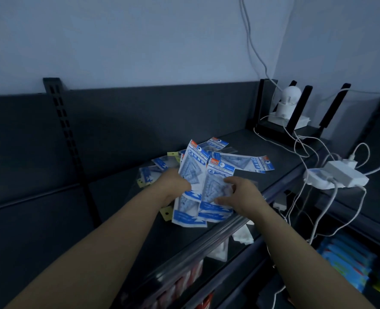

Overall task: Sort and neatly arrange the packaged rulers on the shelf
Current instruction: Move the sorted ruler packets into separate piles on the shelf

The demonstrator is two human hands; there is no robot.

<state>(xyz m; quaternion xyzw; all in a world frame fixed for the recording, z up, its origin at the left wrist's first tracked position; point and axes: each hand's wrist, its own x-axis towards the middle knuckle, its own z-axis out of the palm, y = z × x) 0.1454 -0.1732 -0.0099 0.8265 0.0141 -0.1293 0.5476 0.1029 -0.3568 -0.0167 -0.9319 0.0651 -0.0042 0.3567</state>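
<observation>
We work on a dark shelf (247, 152) whose far right end carries a small white camera (289, 101) and, nearer the front, a white power block (338, 175) trailing cables (296, 139). None of that should be disturbed, so we keep our movements to the middle of the shelf.

The rulers lie in a loose heap there. Flat packs (247, 161) are scattered behind, some fanned toward the back right, others, with yellow tags (143, 182), off to the left. Nothing is squared up yet, so we judge the sorting to be at an early stage.

Two packs are raised from the heap. The left pack (192, 168) stands tilted, its header pointing up and away, and the right pack (218, 181) leans just beside it, overlapping its edge.

Our left hand (173, 186) is closed around the lower part of the left pack. Our right hand (240, 192) has thumb and fingers pinched on the right pack.

To do this well, we should turn both headers the same way, tap the bottom edges on the shelf to align them, and merge them into one bundle only if the prints match. The sleeves look slippery, so a firm grip near the middle would probably keep them from sliding apart.
</observation>
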